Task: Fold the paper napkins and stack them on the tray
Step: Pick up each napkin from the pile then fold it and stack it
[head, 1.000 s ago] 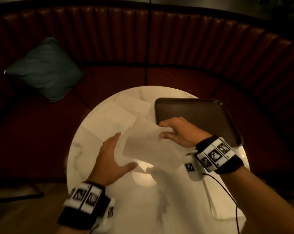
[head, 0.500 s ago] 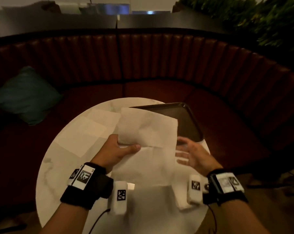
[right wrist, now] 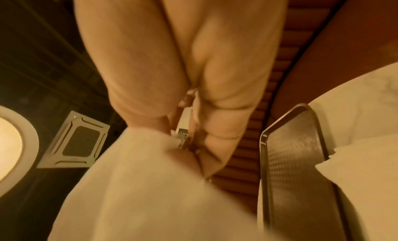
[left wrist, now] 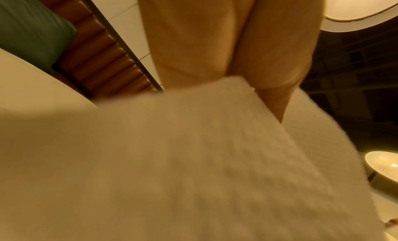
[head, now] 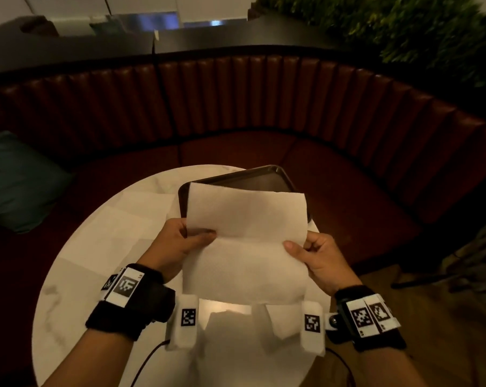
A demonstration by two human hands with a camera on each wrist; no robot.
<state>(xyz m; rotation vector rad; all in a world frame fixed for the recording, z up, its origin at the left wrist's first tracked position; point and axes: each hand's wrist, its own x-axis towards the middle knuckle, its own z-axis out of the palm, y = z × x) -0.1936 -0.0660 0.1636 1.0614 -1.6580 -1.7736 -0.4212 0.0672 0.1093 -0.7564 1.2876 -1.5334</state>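
My left hand (head: 180, 241) and right hand (head: 317, 255) pinch one napkin (head: 244, 247) at centre frame, half-creased. Tray (head: 275, 177) above looks bare; folding and stacking remain.

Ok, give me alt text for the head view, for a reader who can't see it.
Both hands, left hand and right hand, pinch a white paper napkin at its crease above a round marble table. A dark tray sits behind it, more napkins lie left, and a red booth seat curves around.

A curved red-brown banquette (head: 236, 113) with a teal cushion (head: 16, 180) wraps a round marble table (head: 77, 275).
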